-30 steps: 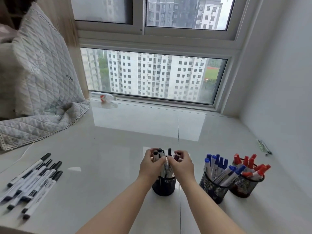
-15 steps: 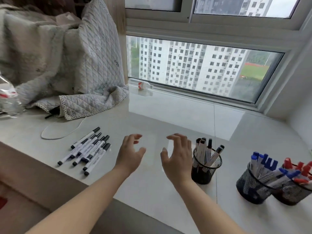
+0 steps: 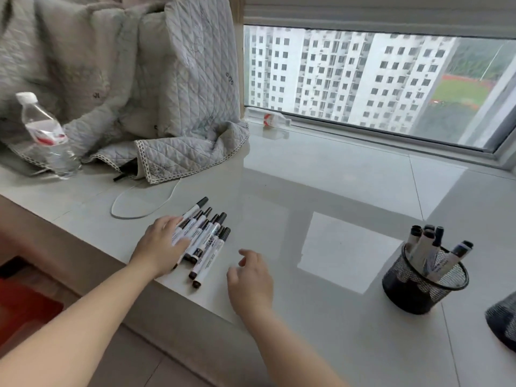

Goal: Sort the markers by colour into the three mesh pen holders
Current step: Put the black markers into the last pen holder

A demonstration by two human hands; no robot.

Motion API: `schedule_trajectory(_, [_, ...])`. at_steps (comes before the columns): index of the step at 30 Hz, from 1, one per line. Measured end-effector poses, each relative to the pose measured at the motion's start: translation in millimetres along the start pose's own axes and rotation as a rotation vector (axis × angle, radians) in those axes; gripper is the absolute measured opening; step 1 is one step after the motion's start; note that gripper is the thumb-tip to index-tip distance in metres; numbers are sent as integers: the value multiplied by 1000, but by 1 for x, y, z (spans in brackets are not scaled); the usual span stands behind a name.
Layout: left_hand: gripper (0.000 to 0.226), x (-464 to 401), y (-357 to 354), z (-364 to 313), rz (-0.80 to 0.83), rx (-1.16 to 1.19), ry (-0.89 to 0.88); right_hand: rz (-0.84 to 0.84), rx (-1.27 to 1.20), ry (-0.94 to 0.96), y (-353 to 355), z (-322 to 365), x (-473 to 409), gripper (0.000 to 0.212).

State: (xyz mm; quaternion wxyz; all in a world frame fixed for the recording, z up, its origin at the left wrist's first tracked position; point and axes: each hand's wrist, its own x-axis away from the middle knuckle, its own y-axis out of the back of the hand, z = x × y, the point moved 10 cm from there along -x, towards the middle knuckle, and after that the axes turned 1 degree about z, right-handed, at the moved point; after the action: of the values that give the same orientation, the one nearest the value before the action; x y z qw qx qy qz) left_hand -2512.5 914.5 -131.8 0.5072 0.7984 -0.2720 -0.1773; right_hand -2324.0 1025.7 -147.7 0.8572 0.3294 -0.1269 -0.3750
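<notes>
1. Our left hand (image 3: 162, 245) lies on the near ends of a row of black-capped markers (image 3: 205, 237) on the pale bench (image 3: 349, 191). Its fingers (image 3: 174, 222) are fairly straight across the barrels, and the thumb touches one from the side. We cannot tell whether any marker is actually gripped.
2. Those markers lie side by side, caps pointing away from the left fingers toward the window (image 3: 377, 79). Two of them stick out nearer to us than the rest.
3. Our right hand (image 3: 251, 277) hovers just right of that row, its fingers loosely curled and holding nothing, not touching the markers.
4. Well to the right of the right fingers stands a black mesh pen holder (image 3: 421, 286) with several black-capped markers upright or leaning in it.
5. The edge of a second mesh holder (image 3: 502, 322) shows at the right border; its contents are out of view.
6. Beyond the left fingers lie a white cable (image 3: 131, 216), a quilted grey blanket (image 3: 173, 113) and a water bottle (image 3: 47, 138).
</notes>
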Motion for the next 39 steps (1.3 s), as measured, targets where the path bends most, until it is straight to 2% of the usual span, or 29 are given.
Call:
schedule_trajectory(5, [67, -20, -20, -9, 53, -97, -22, -52, 131, -92, -20, 8, -20, 51])
schedule_trajectory(8, [70, -25, -27, -11, 29, -207, -52, -40, 169, -67, -33, 19, -27, 61])
schedule_trajectory(11, [68, -26, -30, -11, -1, -221, -38, -45, 203, -42, -42, 25, -35, 69])
schedule_trajectory(21, [65, -30, -30, -7, -36, -191, 11, -37, 231, -94, -45, 23, -61, 62])
schedule_trajectory(26, [62, -25, -26, -13, -118, -120, 24, -23, 218, -167, -44, 21, -70, 62])
schedule_trajectory(32, [43, -26, -17, -6, -153, -15, 122, 13, 239, -165, -44, 21, -72, 59])
schedule_trajectory(36, [56, -35, -17, 11, -83, 17, 241, 25, 241, -162, -43, 22, -71, 61])
schedule_trajectory(39, [61, -39, -19, 15, -57, -26, 257, 18, 214, -162, -41, 21, -70, 59])
